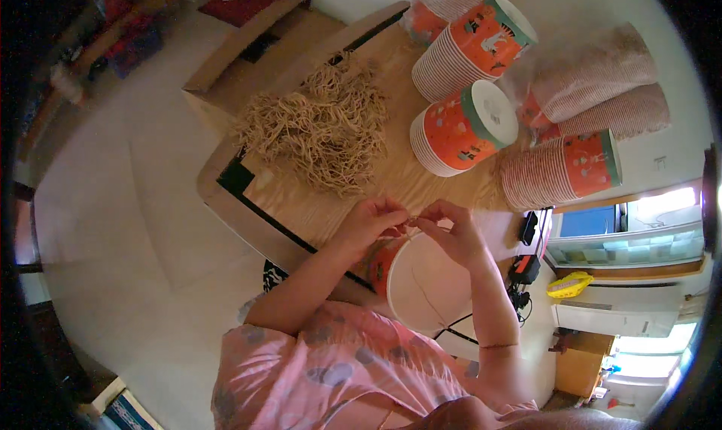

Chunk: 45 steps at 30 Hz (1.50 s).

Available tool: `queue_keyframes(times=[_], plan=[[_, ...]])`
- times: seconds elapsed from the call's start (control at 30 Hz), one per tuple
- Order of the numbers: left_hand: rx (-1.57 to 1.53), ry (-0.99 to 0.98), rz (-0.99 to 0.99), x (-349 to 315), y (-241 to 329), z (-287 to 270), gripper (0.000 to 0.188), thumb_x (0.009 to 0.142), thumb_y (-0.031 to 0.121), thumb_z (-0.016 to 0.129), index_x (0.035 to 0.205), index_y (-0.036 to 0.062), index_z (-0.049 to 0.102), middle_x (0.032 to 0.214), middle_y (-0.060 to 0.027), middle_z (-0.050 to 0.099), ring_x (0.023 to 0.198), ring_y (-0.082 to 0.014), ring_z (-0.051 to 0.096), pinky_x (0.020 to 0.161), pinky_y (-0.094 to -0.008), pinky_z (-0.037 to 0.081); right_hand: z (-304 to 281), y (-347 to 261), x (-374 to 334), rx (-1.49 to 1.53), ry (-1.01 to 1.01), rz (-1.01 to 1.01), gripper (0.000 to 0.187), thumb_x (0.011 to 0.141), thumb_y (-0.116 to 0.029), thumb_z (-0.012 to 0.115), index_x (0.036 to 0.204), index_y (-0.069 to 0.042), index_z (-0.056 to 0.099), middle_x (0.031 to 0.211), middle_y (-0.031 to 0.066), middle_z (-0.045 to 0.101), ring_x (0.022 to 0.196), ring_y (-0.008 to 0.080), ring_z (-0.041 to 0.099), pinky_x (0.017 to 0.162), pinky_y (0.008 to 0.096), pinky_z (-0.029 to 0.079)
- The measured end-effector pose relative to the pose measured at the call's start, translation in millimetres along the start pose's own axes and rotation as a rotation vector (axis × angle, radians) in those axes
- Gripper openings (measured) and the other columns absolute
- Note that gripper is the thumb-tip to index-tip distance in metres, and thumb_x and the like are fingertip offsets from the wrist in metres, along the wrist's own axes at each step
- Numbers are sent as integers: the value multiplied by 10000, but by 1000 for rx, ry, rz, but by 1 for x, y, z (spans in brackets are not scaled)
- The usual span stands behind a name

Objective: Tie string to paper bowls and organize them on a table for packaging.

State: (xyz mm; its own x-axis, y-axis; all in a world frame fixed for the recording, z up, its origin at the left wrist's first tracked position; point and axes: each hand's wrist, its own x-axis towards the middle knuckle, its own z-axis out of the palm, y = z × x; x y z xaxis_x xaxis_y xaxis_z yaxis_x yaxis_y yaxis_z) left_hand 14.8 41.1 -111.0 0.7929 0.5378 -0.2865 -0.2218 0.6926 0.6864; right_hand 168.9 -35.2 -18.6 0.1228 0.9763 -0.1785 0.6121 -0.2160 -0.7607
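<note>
Fingertip work here: a thin, tan, fibrous strand (411, 220) sits between the two hands, right over the upper rim of a round, orange-printed paper bucket with a smooth white face (442, 283). The left hand (374, 223) pinches it thumb to forefinger, the right hand (453, 232) matches from the other side; so fine a cord probably asks for that tight, close grip. Whether there's a knot, too small to tell. A slender line trails across the white face, likely the same cord.

The bucket leans between the forearms, close to the body, presumably to keep it steady; what bears it is hidden. Just beyond, a shaggy heap of crinkled tan cords (320, 129) lies loose on the pale, wood-grained table (289, 204), handy for the left. Over right, glossy orange-and-green nested paper buckets (462, 128) rest rims down, ridged like coils, stacking presumably saving room. Behind them, tall stacks in crinkly clear plastic (594, 77) lean against the wall.
</note>
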Motion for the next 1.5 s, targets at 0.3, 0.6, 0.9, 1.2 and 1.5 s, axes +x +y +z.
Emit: queue_keyframes(times=[0.3,0.6,0.9,1.2,1.5], plan=[[-26,8,-7,-3,3,2,144,816,160,635,891,38,618,824,-32,628,733,-95,583,673,-223,473,1,-4,-2,-28,69,26,107,798,-91,602,856,-2,612,782,70,630,751,152,594,705,292,472],[196,-5,142,-8,0,8,129,796,103,644,883,12,617,787,-23,626,722,-74,575,651,-217,473,1,-3,-5,-23,67,46,117,807,-94,597,887,-10,612,800,63,630,755,131,592,674,289,484],[223,21,163,-6,-4,6,105,800,93,635,853,4,623,763,-16,619,699,-66,565,630,-207,462,3,-11,-7,107,71,14,106,777,-44,626,872,-2,608,797,45,613,766,103,557,721,252,451],[190,17,131,-9,2,9,118,831,107,608,878,3,638,784,-20,631,701,-68,570,636,-203,464,6,-24,-10,-208,177,-171,103,732,-45,669,817,-21,617,790,76,575,747,193,552,683,287,450],[258,42,135,-12,7,13,163,831,134,613,913,-2,653,792,-29,640,703,-69,569,641,-206,461,6,-25,-10,-288,207,-209,117,710,-49,680,804,-19,617,789,89,578,753,216,558,683,305,446]])
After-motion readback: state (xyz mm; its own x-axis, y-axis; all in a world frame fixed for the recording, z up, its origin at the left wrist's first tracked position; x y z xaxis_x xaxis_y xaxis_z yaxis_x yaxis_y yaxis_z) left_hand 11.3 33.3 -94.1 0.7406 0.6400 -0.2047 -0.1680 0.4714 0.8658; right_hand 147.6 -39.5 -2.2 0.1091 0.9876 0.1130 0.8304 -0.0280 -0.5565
